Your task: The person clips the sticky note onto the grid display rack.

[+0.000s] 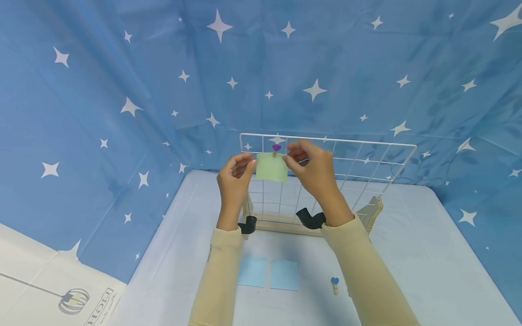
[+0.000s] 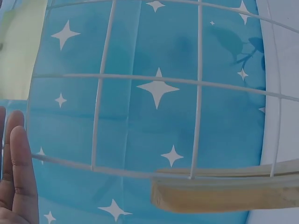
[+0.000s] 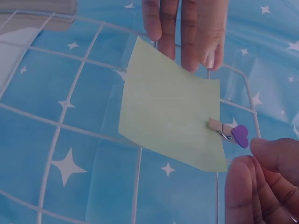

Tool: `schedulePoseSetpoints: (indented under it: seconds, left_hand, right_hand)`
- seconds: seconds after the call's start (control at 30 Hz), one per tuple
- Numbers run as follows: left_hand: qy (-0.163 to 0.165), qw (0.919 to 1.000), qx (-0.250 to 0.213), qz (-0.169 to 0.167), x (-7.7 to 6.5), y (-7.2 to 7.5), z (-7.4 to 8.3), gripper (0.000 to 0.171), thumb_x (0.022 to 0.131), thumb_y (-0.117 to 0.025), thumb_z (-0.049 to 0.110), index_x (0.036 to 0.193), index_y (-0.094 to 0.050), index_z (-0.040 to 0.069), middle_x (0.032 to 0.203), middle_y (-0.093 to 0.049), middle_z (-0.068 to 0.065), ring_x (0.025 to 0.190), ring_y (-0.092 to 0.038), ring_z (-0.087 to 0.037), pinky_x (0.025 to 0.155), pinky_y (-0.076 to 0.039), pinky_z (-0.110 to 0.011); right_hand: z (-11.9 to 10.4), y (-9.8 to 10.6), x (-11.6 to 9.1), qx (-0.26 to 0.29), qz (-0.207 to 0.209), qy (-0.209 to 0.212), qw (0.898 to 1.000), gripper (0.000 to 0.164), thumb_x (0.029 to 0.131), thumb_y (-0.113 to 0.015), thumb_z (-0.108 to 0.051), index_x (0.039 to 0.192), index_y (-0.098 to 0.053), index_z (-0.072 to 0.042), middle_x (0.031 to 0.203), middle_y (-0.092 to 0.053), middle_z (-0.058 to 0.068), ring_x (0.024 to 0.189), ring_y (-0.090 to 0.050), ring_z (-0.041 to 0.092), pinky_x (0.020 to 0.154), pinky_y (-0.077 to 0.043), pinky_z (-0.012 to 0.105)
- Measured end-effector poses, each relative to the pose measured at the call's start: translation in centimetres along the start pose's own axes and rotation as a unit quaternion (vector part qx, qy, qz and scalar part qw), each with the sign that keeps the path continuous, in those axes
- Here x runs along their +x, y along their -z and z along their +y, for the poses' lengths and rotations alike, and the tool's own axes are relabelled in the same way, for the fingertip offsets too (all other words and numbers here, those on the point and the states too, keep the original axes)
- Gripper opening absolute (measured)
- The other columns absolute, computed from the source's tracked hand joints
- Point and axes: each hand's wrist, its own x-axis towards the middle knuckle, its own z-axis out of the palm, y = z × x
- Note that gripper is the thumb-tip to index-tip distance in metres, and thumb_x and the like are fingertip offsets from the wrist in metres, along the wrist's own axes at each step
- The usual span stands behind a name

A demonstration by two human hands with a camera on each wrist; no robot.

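A light green paper note (image 1: 271, 167) hangs upright against the white wire grid (image 1: 311, 138). A wooden clothespin with a purple heart (image 1: 276, 148) grips the note's top edge. My left hand (image 1: 235, 174) is at the note's left edge, its fingers fairly straight in the right wrist view. At the upper right corner of the note is my right hand (image 1: 311, 165), thumb and index finger apart, close beside the heart (image 3: 240, 136) with nothing pinched between them. In the left wrist view, straight left fingers (image 2: 22, 163) show below the note (image 2: 18, 53).
Wooden feet (image 1: 370, 213) hold the grid up on the white table (image 1: 163, 271). Two light blue notes (image 1: 252, 271) lie side by side in front of it. Right of them is a clothespin with a blue heart (image 1: 335, 284). A blue star-patterned curtain (image 1: 261, 54) hangs behind.
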Motion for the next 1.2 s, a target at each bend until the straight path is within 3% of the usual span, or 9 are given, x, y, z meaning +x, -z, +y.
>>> schedulePoseSetpoints:
  seconds: [0.3,0.53,0.83,1.2]
  left_hand:
    - [-0.002,0.9998,0.014,-0.014,-0.5,1.0,0.2,0.023,0.092,-0.072,0.007,0.111,-0.070,-0.005,0.107,-0.072,-0.019,0.097,-0.068,-0.030,0.082,-0.054,-0.028]
    - [-0.043,0.9983,0.006,-0.038,-1.1,1.7,-0.1,0.024,0.088,-0.075,0.004,0.111,-0.070,-0.004,0.106,-0.072,-0.019,0.096,-0.069,-0.030,0.081,-0.056,-0.033]
    - [-0.059,0.9959,0.016,-0.067,-2.1,2.8,0.3,0.030,0.085,-0.077,0.000,0.113,-0.068,-0.007,0.108,-0.071,-0.021,0.097,-0.069,-0.035,0.083,-0.057,-0.042]
    - [-0.044,0.9930,0.013,-0.109,-2.8,3.6,0.3,0.032,0.085,-0.078,0.001,0.114,-0.068,-0.007,0.110,-0.070,-0.023,0.099,-0.067,-0.041,0.086,-0.056,-0.039]
  right_hand:
    - [1.2,0.7,-1.5,0.078,-0.059,-0.066,0.993,0.024,0.089,-0.075,-0.006,0.111,-0.069,-0.003,0.097,-0.071,0.009,0.088,-0.070,0.019,0.075,-0.057,0.021]
    - [2.0,1.2,-2.5,0.139,-0.078,-0.085,0.984,0.027,0.088,-0.076,-0.003,0.114,-0.069,-0.001,0.104,-0.070,0.013,0.092,-0.069,0.021,0.079,-0.057,0.021]
    - [3.1,2.1,-3.7,0.142,-0.089,-0.106,0.980,0.030,0.087,-0.076,-0.005,0.116,-0.068,-0.003,0.109,-0.069,0.012,0.095,-0.067,0.016,0.082,-0.056,0.019]
    - [3.8,2.7,-5.3,0.135,-0.104,-0.136,0.976,0.029,0.088,-0.076,-0.005,0.116,-0.068,-0.004,0.111,-0.069,0.012,0.097,-0.068,0.020,0.081,-0.056,0.020]
